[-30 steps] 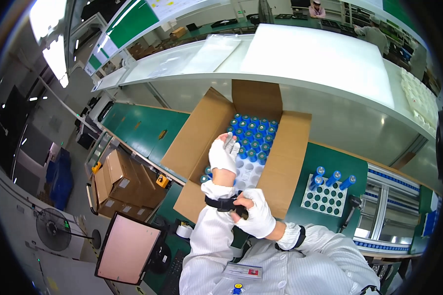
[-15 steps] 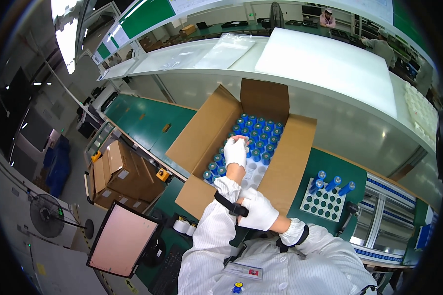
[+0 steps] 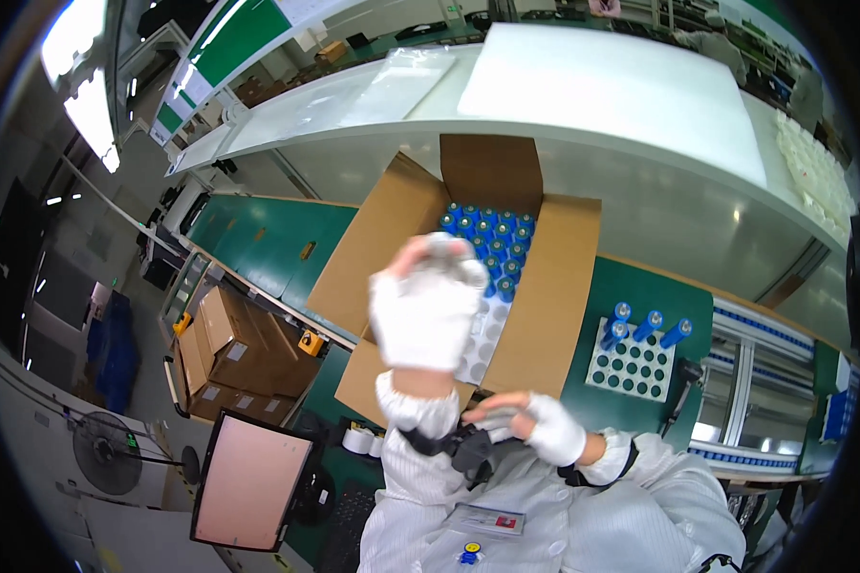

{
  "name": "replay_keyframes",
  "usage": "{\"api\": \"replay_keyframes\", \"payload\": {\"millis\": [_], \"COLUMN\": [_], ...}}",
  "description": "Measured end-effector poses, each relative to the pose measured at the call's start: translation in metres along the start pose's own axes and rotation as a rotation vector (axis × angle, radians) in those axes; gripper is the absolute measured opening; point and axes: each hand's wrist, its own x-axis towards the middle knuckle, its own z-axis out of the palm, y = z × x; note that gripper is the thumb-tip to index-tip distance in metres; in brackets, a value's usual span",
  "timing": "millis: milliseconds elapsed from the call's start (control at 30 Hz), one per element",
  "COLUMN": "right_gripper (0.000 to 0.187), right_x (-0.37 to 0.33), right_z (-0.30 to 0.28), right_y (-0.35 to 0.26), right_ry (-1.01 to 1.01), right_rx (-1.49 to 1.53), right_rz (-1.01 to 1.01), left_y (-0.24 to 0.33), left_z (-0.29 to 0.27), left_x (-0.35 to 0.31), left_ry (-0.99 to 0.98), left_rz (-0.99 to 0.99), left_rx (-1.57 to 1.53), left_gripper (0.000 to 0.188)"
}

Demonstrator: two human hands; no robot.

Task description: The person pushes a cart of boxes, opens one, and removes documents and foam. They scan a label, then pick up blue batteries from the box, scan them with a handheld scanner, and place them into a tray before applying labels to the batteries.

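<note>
My left hand [image 3: 428, 310], in a white glove with bare fingertips, is raised above the open cardboard box [image 3: 545, 296]. It is smeared by motion, and whether it holds anything cannot be made out. Blue cylindrical cells [image 3: 492, 239] stand upright in rows in the box, and a white tray with round holes [image 3: 487, 339] shows in its near part. My right hand [image 3: 549, 430], gloved the same way, is close to the black strap [image 3: 459, 444] on my left wrist. Its fingers are stretched out and apart, with nothing seen in them.
A white holed tray [image 3: 631, 370] with several blue cells stands on the green table to the right, next to a black handheld tool [image 3: 680, 392] and a roller conveyor [image 3: 750, 392]. A monitor [image 3: 248, 482] is at the left. A white shelf [image 3: 373, 119] crosses behind the box.
My left hand has come up from among the cells, toward the camera. My right hand has let go of the left wrist and its fingers have opened. The view has shifted slightly.
</note>
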Motion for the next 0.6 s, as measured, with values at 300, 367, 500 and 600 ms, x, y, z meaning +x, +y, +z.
{"api": "replay_keyframes", "payload": {"millis": [300,367,500,600], "right_gripper": [0.030,0.040,0.049,0.053], "right_x": [0.018,0.011,0.010,0.016], "right_z": [0.024,0.031,0.038,0.031], "right_y": [-0.004,-0.005,0.006,0.009], "right_ry": [-0.118,-0.297,-0.372,-0.395], "right_rx": [-0.356,-0.360,-0.259,-0.251], "right_rz": [-0.140,-0.195,-0.367,-0.439], "left_y": [0.011,-0.004,-0.017,-0.021], "left_z": [0.065,0.073,0.084,0.081], "left_x": [-0.119,-0.126,-0.138,-0.131], "left_ry": [-1.463,-1.622,-1.425,-1.429], "left_rz": [0.180,0.343,-0.172,-0.058], "left_rx": [-0.776,-0.763,-0.744,-0.699], "left_gripper": [0.012,0.018,0.026,0.026]}}
